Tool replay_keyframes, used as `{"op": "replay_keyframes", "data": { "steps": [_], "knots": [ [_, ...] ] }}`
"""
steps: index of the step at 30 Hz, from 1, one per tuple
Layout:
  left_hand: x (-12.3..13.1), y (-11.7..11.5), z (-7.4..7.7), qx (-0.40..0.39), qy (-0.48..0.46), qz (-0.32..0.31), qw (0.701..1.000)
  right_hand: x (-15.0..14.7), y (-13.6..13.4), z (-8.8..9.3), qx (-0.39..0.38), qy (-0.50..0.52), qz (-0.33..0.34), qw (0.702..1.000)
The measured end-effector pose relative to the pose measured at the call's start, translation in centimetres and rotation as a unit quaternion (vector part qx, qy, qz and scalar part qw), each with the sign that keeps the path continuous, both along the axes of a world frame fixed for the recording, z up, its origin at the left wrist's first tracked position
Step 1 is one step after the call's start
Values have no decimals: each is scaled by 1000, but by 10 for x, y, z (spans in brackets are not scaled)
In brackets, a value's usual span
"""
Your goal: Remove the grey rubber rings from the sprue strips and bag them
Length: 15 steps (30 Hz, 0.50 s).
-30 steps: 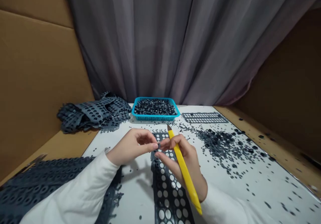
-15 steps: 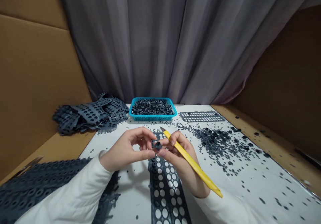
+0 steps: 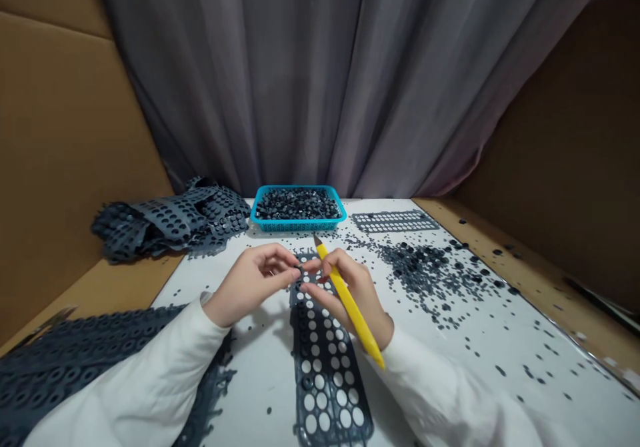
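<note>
My left hand (image 3: 253, 285) is closed, with thumb and fingertips pinching a small black rubber piece (image 3: 299, 270) that is mostly hidden. Close beside it is my right hand (image 3: 353, 293), wrapped around a yellow-handled knife (image 3: 356, 312). The knife's dark pointed blade aims up and away from me. My right thumb and index fingertip point toward the small piece; whether they touch it I cannot tell. Below both hands lies a long black rubber sheet (image 3: 327, 333) punched with round holes, a few of them still filled with black rings.
A blue basket (image 3: 299, 225) heaped with black pieces stands at the back. Crumpled perforated sheets (image 3: 165, 223) lie left of it, more sheets (image 3: 90, 347) at front left. A flat perforated strip (image 3: 395, 221) and a pile of black scraps (image 3: 425, 267) lie right. Cardboard walls flank the table.
The small black piece has gone from between both hands' fingertips into my left pinch. My right thumb and fingers have parted slightly, and the knife has turned more upright. The view has shifted slightly.
</note>
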State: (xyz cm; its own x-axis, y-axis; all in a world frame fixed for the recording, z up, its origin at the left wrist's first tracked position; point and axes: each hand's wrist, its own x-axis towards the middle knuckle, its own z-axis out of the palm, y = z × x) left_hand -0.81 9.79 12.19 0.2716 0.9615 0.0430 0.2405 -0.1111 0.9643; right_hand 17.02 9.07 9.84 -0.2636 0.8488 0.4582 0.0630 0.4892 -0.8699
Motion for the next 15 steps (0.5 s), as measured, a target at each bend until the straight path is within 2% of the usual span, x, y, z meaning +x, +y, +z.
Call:
{"op": "replay_keyframes", "data": {
  "steps": [2, 4, 6, 8, 11, 13, 15],
  "knots": [
    [-5, 13, -13, 34, 58, 20, 998, 5, 11, -6, -6, -38, 8, 999],
    [-15, 26, -28, 80, 179, 46, 980, 11, 20, -8, -19, -49, -8, 999],
    [-25, 36, -41, 101, 335, 74, 934, 16, 26, -7, -48, -32, -21, 998],
    [-33, 41, -51, 93, 417, 82, 900, 20, 27, -9, -98, 11, -1, 995],
    [-38, 44, -59, 78, 448, 70, 888, 23, 17, -21, -194, 67, 76, 976],
    [-39, 44, -61, 75, 463, 61, 881, 22, 4, -36, -267, 65, 121, 954],
    [-40, 45, -61, 73, 474, 55, 876, 22, -10, -51, -320, 42, 121, 939]
  ]
}}
